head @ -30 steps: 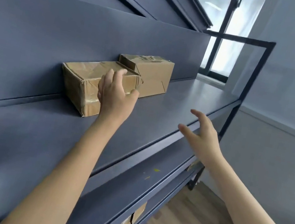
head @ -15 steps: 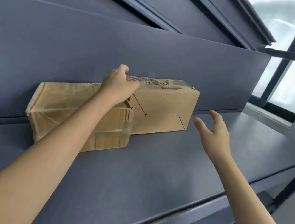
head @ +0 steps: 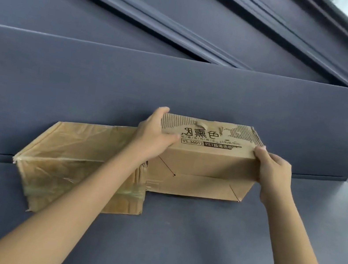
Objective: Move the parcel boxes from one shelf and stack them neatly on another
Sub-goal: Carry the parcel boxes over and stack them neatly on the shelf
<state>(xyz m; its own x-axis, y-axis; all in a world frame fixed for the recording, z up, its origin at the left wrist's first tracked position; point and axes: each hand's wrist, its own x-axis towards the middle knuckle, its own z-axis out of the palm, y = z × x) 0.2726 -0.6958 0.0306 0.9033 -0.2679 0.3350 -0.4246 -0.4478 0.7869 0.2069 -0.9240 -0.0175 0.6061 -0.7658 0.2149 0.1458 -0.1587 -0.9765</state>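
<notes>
Both hands, left hand (head: 153,137) and right hand (head: 274,172), gripped the printed parcel box (head: 205,160) at 12 o'clock on the shelf (head: 193,251), fingers curled over its ends; lifting might snag the taped box (head: 75,161) touching at 9 o'clock.

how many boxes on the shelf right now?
2. The printed box stands against the back panel, held at both ends by the left hand and right hand. The taped box sits just left, touching it. None visibly hidden.

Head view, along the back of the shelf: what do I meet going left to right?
Taped box → left hand → printed box → right hand → bare shelf.
</notes>
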